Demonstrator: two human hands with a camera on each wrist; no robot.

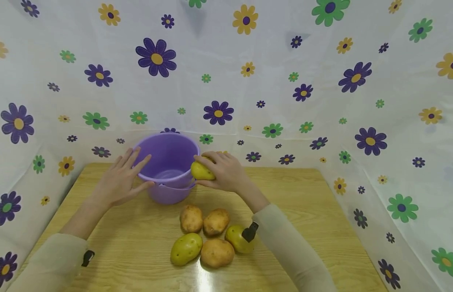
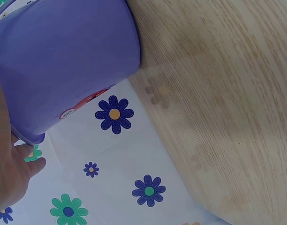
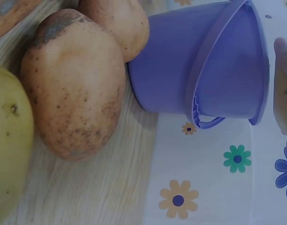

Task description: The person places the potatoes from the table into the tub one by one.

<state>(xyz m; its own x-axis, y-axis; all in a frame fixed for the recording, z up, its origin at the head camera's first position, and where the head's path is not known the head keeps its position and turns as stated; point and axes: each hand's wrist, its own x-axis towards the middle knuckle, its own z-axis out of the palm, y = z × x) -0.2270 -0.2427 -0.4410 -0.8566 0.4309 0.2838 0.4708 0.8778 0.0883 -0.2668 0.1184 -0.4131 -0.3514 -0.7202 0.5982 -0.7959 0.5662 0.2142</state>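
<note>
A purple bucket (image 1: 168, 194) stands upright at the back of the table, its handle hanging down at the front. My right hand (image 1: 226, 172) grips a yellow-green potato (image 1: 202, 170) beside the bucket's right rim. In the right wrist view that potato (image 3: 282, 93) shows only in part at the edge. My left hand (image 1: 120, 178) is at the bucket's left rim with fingers and thumb spread. The left wrist view shows the left hand (image 2: 14, 173) at the rim, partly cut off by the frame.
In front of the bucket lie brown potatoes (image 1: 217, 253) and two yellow-green ones, the left potato (image 1: 186, 249) and the right potato (image 1: 238, 239), partly behind a dark wrist strap. A flowered cloth (image 1: 219, 89) hangs around the wooden table (image 1: 285, 202) at the back and sides.
</note>
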